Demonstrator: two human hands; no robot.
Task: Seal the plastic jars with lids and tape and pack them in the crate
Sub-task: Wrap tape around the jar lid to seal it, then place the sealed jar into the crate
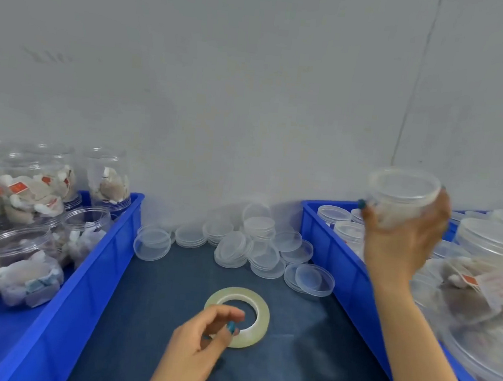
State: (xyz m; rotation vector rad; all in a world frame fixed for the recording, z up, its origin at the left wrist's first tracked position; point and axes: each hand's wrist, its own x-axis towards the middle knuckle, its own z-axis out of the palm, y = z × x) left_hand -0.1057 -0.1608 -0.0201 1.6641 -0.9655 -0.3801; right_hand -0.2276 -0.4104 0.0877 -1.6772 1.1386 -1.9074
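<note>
On the mat (pixel 289 363), tape (pixel 258 310) lies beneath left fingers (pixel 226 313); right fingers (pixel 368 216) grip jar (pixel 403 194).

A plain grey-white wall (pixel 254 83) rises behind a dark blue cloth-covered table (pixel 289 363).

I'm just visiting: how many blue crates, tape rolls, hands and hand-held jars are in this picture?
Blue crates: 2
Tape roll: 1
Hands: 2
Jar held in the right hand: 1
Total: 6
</note>
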